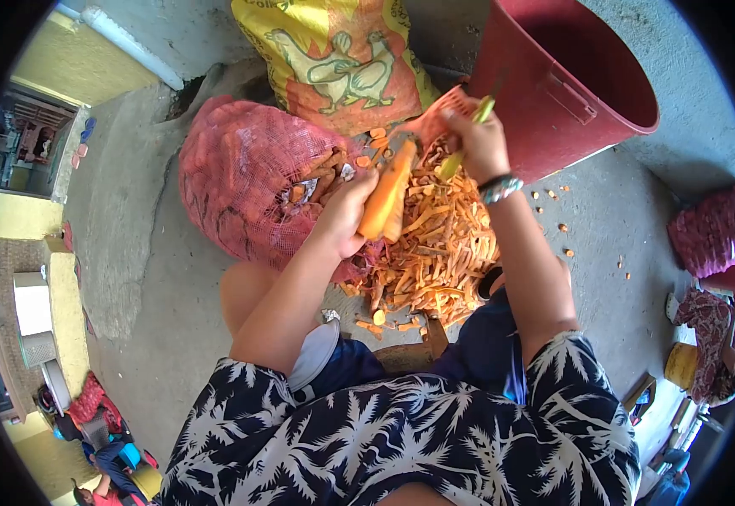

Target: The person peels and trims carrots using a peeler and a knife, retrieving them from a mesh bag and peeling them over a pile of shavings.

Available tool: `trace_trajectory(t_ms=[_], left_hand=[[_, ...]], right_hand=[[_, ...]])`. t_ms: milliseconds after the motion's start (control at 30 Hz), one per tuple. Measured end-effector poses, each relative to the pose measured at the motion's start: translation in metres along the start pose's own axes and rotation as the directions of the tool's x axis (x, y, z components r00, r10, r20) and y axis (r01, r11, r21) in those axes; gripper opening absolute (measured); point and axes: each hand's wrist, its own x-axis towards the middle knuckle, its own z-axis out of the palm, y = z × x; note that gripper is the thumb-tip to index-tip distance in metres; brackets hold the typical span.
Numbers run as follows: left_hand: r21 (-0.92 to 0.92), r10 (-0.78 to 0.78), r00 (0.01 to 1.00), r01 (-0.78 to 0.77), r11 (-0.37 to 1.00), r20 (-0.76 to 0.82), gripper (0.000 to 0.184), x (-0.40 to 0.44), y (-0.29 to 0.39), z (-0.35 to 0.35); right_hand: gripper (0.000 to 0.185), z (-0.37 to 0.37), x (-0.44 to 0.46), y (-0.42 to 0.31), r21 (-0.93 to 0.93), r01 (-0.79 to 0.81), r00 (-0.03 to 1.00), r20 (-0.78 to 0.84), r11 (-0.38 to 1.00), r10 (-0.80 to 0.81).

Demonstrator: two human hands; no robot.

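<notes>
My left hand (346,218) is closed around an orange carrot (384,202) with its skin off over most of the visible side; a browner piece shows along its right edge. Close by on the right, my right hand (479,145) grips a peeler with a yellow-green handle (484,110); its blade is blurred and partly hidden by the fingers. Under both hands lies a heap of orange peelings (443,253). Left of the heap, a red mesh sack (236,181) lies open with unpeeled carrots (323,175) in its mouth.
A tall red bin (536,93) stands at the back right, and a yellow printed sack (333,59) leans beside it. Small orange scraps (563,228) dot the concrete floor (131,236). More filled mesh sacks (709,232) stand far right. A person (106,485) is at lower left.
</notes>
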Motion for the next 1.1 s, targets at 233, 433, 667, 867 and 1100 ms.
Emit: trace_trajectory(t_ms=[233,433,667,867,1100], left_hand=[[-0.296,0.112,0.990,-0.133,0.946,-0.085,0.033,0.024,-0.002,-0.028],[-0.390,0.166,0.955,-0.254,0.885,-0.247,0.032,0.027,-0.006,0.002],[-0.022,-0.033,0.999,0.032,0.999,-0.028,0.036,0.000,-0.002,0.003],[-0.216,0.036,0.998,-0.047,0.975,-0.056,0.031,0.009,-0.001,-0.013],[-0.325,0.168,0.940,-0.265,0.908,-0.297,0.026,0.042,-0.022,-0.034]], right_hand=[[0.017,0.018,-0.037,0.006,0.022,0.032,0.980,-0.196,0.999,-0.027],[0.024,0.036,-0.077,0.020,0.081,-0.002,0.995,-0.097,0.997,0.010],[0.024,-0.011,0.010,0.011,-0.068,-0.010,0.999,0.031,0.998,0.012],[0.015,0.005,-0.014,0.014,0.020,0.125,0.955,-0.272,0.992,-0.115],[0.021,0.035,-0.079,0.033,0.191,-0.042,0.986,-0.148,0.981,0.071]])
